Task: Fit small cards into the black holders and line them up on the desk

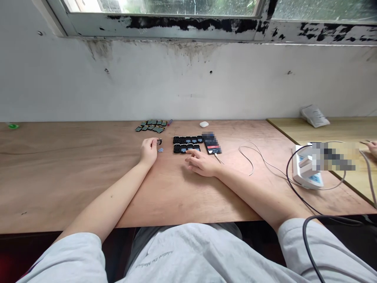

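Note:
My left hand (149, 151) is closed, its thumb and finger pinching a small dark flat part (159, 142) just above the table. A small light-blue piece (160, 150) lies on the wood beside it. My right hand (200, 162) holds nothing that I can see; its fingers are apart and bent. The index fingertip reaches the lower of two rows of small black parts (178, 148), several of which carry blue patches. Behind it is the upper row (180, 140). Whether the finger presses on a part, I cannot tell.
Green-topped flat pieces (151, 126) lie near the wall. A charging phone (212, 146) sits right of the rows, below a white case (204, 124). Farther right are loose cables, a power strip (308, 179), a white packet (314, 116) and another person's hand (373, 147).

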The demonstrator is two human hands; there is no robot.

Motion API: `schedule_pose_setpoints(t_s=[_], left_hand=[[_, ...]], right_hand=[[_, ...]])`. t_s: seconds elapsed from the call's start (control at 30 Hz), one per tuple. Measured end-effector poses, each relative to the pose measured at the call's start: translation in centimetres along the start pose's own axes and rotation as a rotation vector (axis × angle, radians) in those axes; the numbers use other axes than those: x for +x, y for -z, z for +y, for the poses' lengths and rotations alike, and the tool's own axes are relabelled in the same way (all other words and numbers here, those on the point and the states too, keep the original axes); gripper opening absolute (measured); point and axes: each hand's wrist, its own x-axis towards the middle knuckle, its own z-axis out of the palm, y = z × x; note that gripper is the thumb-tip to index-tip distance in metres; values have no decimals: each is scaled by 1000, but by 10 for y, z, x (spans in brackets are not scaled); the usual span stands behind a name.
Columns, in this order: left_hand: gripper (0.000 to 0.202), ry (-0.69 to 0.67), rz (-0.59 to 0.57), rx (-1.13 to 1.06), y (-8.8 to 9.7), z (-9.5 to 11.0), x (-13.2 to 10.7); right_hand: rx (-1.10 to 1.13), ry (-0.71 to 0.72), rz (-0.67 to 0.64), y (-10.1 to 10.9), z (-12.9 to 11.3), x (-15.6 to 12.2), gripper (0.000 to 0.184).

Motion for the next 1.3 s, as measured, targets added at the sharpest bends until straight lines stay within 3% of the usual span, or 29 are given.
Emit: schedule_pose_setpoints(t_s=[0.13, 0.37, 0.67, 0.77, 0.9, 1.0, 1.17, 1.3], left_hand=[[33, -174, -122, 155, -3, 17, -8], [33, -309, -361, 414, -10, 38, -18], [39, -464, -396, 328, -10, 33, -21], [42, -488, -416, 249, -9, 33, -20], [44, -475, -451, 133, -8, 30, -18], [43, -392, -391, 142, -8, 24, -13], [43, -312, -319, 341, -3, -1, 3], [42, -223, -324, 413, 0, -22, 20]], right_hand=[[-3, 4, -3, 0, 1, 0, 32], [-12, 20, 13, -2, 3, 0, 32], [-47, 11, 21, -2, 2, 0, 31], [-156, -85, 24, -3, 2, 1, 31], [-335, -370, 83, -5, 6, 4, 33], [-400, -531, 85, -6, 14, 8, 45], [-403, -607, -60, -6, 30, 16, 75], [-371, -625, -123, -7, 38, 19, 83]])
